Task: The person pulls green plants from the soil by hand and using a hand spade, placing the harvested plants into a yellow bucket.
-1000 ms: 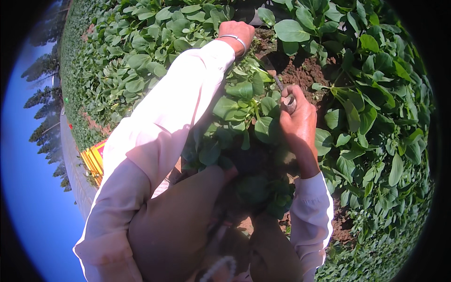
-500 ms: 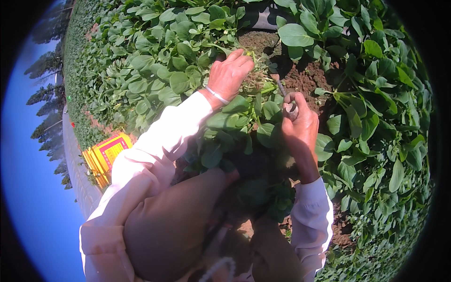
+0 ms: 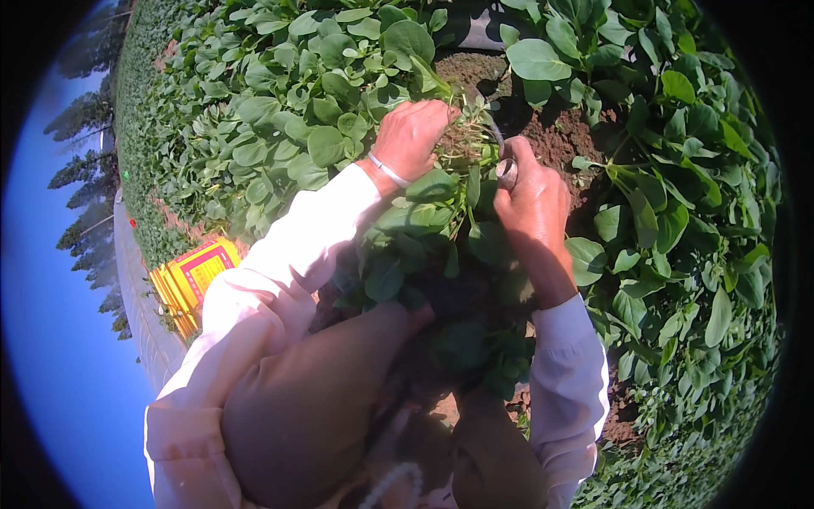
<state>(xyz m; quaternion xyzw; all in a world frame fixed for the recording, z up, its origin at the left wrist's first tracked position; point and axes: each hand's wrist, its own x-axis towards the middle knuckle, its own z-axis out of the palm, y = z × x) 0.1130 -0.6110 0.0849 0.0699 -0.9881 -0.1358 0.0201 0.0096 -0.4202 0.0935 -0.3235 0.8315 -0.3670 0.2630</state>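
Observation:
My left hand (image 3: 414, 142), with a pale bangle at the wrist, is closed around the stem of a leafy green plant (image 3: 430, 78) low in the row. Its fingertips are partly hidden. Closed in my right hand (image 3: 536, 197) is a small hand tool with a rounded handle (image 3: 506, 173). A thin, curved metal part (image 3: 494, 127) runs from the tool toward the plant bases beside my left hand; its tip is hard to make out. Between my hands lie pale roots and cut-looking stalks (image 3: 462, 140) over green leaves.
Reddish bare soil (image 3: 564, 136) lies beyond my right hand. Dense leafy greens (image 3: 670, 212) grow on the right, and more (image 3: 288, 110) on the left. Yellow crates or boxes (image 3: 195, 276) stand at the left, near a pale path (image 3: 140, 280). My bent knee (image 3: 314, 399) is below.
My right hand has moved slightly up and left with the tool, toward my left hand. My left hand has shifted a little down, and a leaf stem now stands up beside its fingers.

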